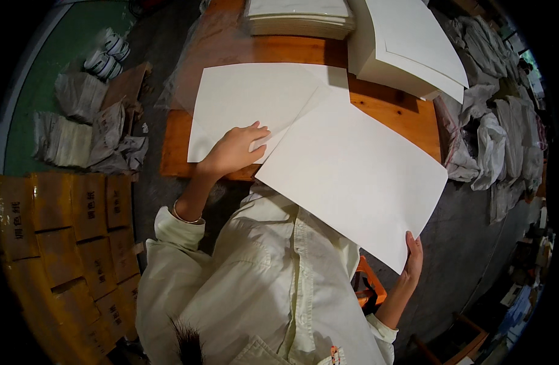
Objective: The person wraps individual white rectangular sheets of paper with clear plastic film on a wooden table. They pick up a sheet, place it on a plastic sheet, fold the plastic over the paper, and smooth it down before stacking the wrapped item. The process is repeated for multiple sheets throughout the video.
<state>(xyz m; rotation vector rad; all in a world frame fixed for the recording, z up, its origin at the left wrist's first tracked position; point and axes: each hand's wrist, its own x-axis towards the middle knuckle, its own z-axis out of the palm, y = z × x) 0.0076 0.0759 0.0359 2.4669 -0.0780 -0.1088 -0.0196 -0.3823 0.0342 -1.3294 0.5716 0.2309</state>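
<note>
My right hand (415,257) grips the lower right edge of a large white paper sheet (358,173), thumb on top and the other fingers hidden behind it. The sheet is tilted, its upper left part over the table and its lower part out past the table edge. My left hand (234,149) rests on another white sheet (243,94) lying on the table, thumb and fingers apart. Its fingertips are close to the left edge of the held sheet. A thin slanted line crosses the lower sheet; I cannot tell whether it is a fold or clear film.
The wooden table (401,125) bears a tall stack of white paper (407,42) and a plastic-wrapped stack (301,21). Clear plastic film (206,42) covers its left side. Cardboard boxes (60,207) stand at the left, grey-white sacks (504,134) at the right, an orange stool (368,280) below.
</note>
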